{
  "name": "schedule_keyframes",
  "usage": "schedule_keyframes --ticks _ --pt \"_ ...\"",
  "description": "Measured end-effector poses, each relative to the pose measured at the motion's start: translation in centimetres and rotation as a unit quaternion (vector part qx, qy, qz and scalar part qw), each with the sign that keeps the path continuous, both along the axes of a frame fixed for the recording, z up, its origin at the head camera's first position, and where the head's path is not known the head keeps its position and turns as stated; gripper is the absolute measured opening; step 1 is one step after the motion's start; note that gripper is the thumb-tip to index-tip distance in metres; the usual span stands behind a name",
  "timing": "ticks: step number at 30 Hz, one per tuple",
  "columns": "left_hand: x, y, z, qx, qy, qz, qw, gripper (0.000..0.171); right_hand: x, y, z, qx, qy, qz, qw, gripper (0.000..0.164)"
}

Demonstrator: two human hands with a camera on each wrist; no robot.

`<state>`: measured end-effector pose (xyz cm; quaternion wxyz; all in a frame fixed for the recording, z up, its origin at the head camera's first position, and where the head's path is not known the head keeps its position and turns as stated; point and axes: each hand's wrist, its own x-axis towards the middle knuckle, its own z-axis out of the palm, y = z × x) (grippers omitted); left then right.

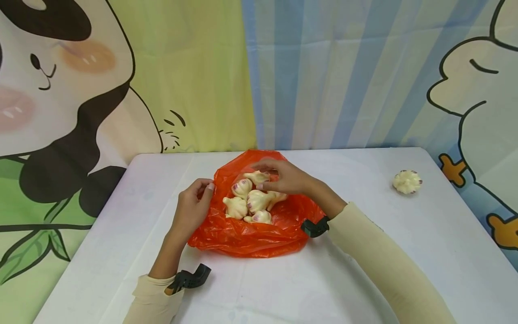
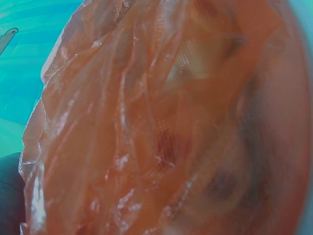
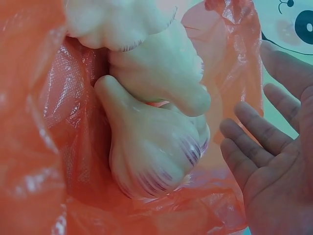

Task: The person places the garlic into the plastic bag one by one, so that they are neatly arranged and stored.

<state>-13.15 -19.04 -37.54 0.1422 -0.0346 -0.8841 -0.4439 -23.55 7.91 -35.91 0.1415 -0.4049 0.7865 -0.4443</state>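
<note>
A red plastic bag point(image 1: 259, 240) lies with its mouth spread wide, and several garlic bulbs point(image 1: 236, 207) with purple streaks sit inside. At the bag's left rim my left hand point(image 1: 191, 207) pinches the plastic between thumb and curled fingers. The bag's film point(image 2: 107, 147) fills most of the left wrist view and hides the fingers there. My right hand point(image 1: 288, 177) reaches over the bag from the right, above the bulbs. In the right wrist view its fingers point(image 3: 259, 129) are extended and apart from the nearest garlic bulb point(image 3: 151, 147); nothing is in its palm.
A lone garlic bulb point(image 1: 407, 182) rests on the white table point(image 1: 356, 279) at the far right. Behind the table's back edge hangs a printed curtain point(image 1: 315, 81) with cartoon animals. Dark camera mounts point(image 1: 193, 276) sit on both wrists.
</note>
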Motion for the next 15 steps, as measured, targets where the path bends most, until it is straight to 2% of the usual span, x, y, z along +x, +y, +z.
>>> schedule_keyframes --ticks 7,15 --pt "0.0 0.0 0.2 0.001 -0.002 -0.001 1.0 0.029 0.4 0.3 0.4 0.002 0.0 0.005 1.0 0.05" --pt "0.0 0.0 0.2 -0.001 -0.003 0.0 1.0 0.029 1.1 1.6 0.8 0.001 -0.003 -0.019 1.0 0.05"
